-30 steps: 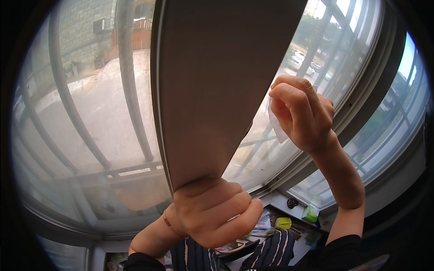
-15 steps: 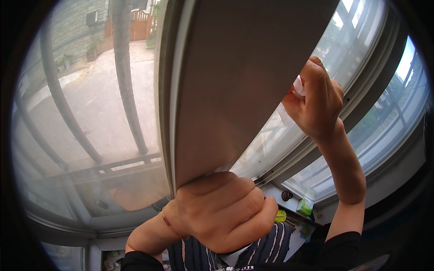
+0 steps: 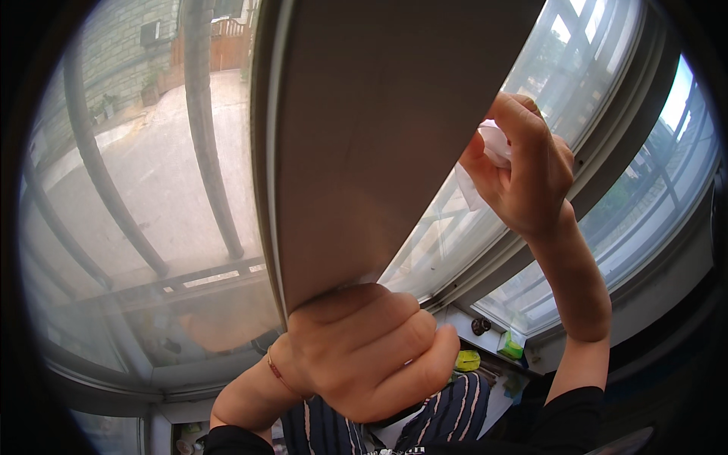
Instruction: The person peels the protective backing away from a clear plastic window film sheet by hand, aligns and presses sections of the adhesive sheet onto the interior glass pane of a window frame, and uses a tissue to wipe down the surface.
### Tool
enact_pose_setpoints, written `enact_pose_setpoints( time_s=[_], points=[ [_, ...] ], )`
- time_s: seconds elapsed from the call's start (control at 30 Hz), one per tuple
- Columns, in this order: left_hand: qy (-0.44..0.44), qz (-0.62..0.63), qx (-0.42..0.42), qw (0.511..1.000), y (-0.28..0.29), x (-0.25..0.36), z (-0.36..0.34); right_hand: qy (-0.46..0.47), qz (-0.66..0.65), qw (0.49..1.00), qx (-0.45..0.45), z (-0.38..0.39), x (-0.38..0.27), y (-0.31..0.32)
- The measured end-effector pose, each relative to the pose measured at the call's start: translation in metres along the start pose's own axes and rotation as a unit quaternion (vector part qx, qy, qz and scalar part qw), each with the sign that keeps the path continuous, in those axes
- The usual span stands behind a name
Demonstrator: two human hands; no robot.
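Observation:
A wide, dull grey-brown window frame (image 3: 379,144) rises close in front of me, its pane on the left side. At its lower end my left hand (image 3: 371,353) is closed round the frame's edge, fingertips hidden, with a thin bracelet on the wrist. Higher up on the right, my right hand (image 3: 527,167) is closed on a crumpled white tissue (image 3: 497,142), its fingertips at the frame's right edge. One corner of the tissue hangs below the fingers, in front of the glass behind.
Beyond the left glass stand dark bars (image 3: 201,129) and a paved yard. At lower right, a sill carries a small dark brown object (image 3: 481,326) and a green box (image 3: 512,346). A yellow-green item (image 3: 467,361) lies beside my left hand. Window tracks run along the right.
The window frame has shifted slightly left in view, and my left hand with it. My right hand has moved a little left, and more of the tissue shows.

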State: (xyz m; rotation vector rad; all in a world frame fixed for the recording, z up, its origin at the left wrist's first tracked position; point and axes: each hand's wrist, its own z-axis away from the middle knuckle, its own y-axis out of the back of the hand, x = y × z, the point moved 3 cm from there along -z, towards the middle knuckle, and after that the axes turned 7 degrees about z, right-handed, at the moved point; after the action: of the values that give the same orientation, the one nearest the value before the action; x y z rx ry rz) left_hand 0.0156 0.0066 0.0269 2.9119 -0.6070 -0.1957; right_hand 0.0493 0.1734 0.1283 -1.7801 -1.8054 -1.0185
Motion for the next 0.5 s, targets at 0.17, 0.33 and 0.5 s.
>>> enact_pose_setpoints(
  time_s=[0.17, 0.33, 0.5],
  points=[
    [0.007, 0.002, -0.004, 1.000, 0.0006, 0.0007, -0.0012, 0.020, 0.053, 0.998, -0.022, -0.0048, -0.0024, 0.0010],
    [0.003, 0.016, 0.011, 1.000, 0.0023, -0.0011, 0.0002, 0.022, 0.034, 0.999, -0.034, -0.0066, -0.0011, -0.0030],
    [-0.003, 0.026, 0.031, 0.999, 0.0000, -0.0063, 0.0012, 0.033, 0.035, 0.999, -0.021, -0.0090, -0.0005, -0.0069]
  ],
)
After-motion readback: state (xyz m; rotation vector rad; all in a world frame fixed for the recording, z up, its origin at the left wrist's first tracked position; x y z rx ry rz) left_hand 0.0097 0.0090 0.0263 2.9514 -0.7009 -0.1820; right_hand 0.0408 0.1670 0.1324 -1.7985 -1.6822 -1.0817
